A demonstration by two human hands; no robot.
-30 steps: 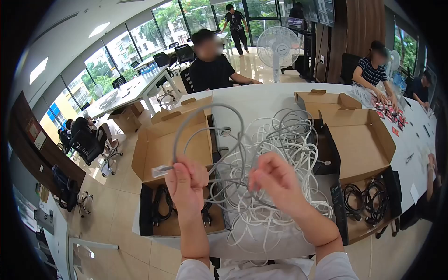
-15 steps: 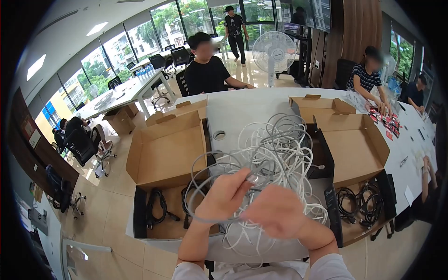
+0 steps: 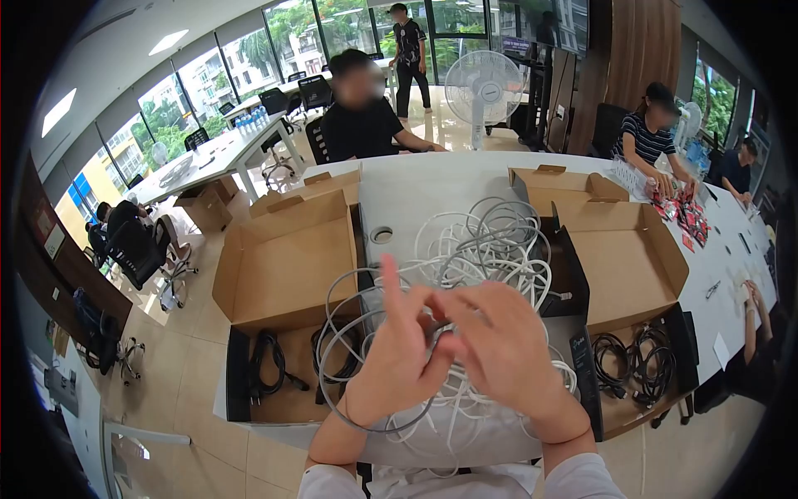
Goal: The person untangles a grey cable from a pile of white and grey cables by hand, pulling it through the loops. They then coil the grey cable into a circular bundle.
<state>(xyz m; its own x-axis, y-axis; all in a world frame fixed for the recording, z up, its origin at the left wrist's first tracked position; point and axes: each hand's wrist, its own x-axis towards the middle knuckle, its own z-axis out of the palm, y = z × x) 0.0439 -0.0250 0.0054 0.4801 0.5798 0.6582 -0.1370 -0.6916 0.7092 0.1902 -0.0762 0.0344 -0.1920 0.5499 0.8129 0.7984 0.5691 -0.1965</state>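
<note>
My left hand [image 3: 397, 353] and my right hand [image 3: 503, 345] meet above the near part of the table, in front of a tangled pile of white and grey cables [image 3: 490, 241]. Loops of a grey cable [image 3: 327, 366] hang to the left of my left hand and run in between the two hands. The left index finger points up while its other fingers are bent around the cable. My right hand's fingers are bent towards the left thumb, and what they hold, if anything, is hidden.
Open cardboard boxes with black cables stand on the left [image 3: 287, 258] and right [image 3: 628, 266]. A person in black sits across the white table [image 3: 407, 187]. At the right, a person in stripes handles red packets [image 3: 692, 223]. A white fan [image 3: 485, 89] stands behind.
Both hands have drawn together, and the left index finger now points up. The right hand has changed from a fist to bent, spread fingers. The view has shifted slightly.
</note>
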